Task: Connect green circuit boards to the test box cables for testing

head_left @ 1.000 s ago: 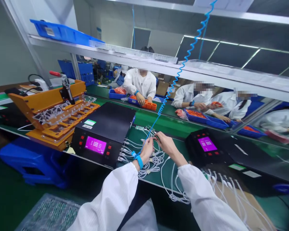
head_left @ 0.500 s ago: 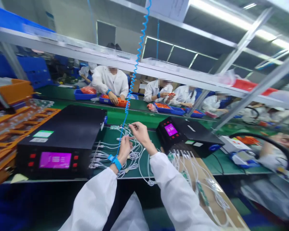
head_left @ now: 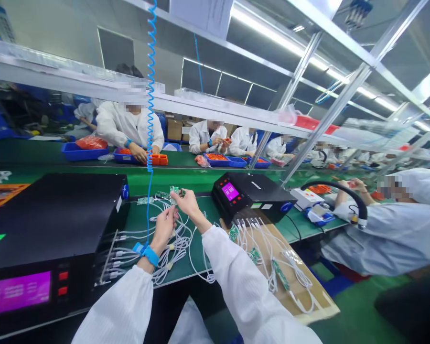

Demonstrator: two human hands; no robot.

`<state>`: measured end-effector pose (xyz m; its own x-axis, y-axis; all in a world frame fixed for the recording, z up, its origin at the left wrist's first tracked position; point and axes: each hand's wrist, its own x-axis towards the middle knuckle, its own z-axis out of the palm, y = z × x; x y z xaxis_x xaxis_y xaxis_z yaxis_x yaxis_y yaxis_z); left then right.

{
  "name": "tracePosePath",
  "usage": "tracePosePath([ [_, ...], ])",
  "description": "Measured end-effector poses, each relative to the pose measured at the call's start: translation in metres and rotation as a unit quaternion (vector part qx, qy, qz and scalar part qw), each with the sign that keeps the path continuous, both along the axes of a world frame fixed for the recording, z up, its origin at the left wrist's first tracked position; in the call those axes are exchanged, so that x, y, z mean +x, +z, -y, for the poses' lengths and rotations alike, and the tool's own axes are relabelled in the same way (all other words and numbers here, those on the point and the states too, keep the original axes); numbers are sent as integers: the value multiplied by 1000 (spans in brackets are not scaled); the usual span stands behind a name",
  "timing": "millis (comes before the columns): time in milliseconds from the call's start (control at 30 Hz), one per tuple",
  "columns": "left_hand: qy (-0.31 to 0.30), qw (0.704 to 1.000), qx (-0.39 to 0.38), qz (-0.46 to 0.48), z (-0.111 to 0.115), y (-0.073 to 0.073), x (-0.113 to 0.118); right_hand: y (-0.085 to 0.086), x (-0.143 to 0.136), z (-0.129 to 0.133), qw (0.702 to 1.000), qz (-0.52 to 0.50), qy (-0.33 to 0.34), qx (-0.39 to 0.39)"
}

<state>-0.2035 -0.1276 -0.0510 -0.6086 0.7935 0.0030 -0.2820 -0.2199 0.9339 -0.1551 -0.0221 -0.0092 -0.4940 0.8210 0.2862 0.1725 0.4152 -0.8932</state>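
My right hand [head_left: 187, 204] pinches a small green circuit board [head_left: 174, 192], held up above the bench. Just below it, my left hand [head_left: 164, 230] wears a blue wrist strap [head_left: 146, 253]; its fingers are closed on a white cable [head_left: 177, 217], though the fingertips partly hide the grip. More green boards [head_left: 145, 201] lie beyond the hands on the green bench. Under and around both hands, a tangle of white cables [head_left: 179, 246] spreads out, with several cables plugged into the black tester at the left.
Black testers with purple screens stand at the left [head_left: 57, 215] and right [head_left: 252, 193]. Cabled boards [head_left: 280, 274] lie on a cardboard sheet [head_left: 318, 306] at the right. A coiled blue cord [head_left: 150, 95] hangs ahead. Co-workers in white sit opposite and at the right [head_left: 390, 224].
The view has turned to the right and come closer to the bench. The board in my right hand now shows plainly, raised in its fingers. My left hand stays close below it.
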Motion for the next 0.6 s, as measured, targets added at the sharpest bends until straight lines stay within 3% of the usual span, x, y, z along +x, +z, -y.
tracePosePath([
  [233, 32, 996, -83, 28, -21, 10, -17, -31, -38, -21, 997, 37, -74, -7],
  [400, -23, 991, -120, 52, -14, -1, -6, -19, -54, -69, 988, 105, -110, 35],
  [500, -4, 993, -86, 81, -12, -7, -6, -12, -62, -96, 978, 184, -60, 78],
  [600, 88, 986, -36, 134, -18, -8, -20, -17, -75, -97, 956, 253, 20, 146],
])
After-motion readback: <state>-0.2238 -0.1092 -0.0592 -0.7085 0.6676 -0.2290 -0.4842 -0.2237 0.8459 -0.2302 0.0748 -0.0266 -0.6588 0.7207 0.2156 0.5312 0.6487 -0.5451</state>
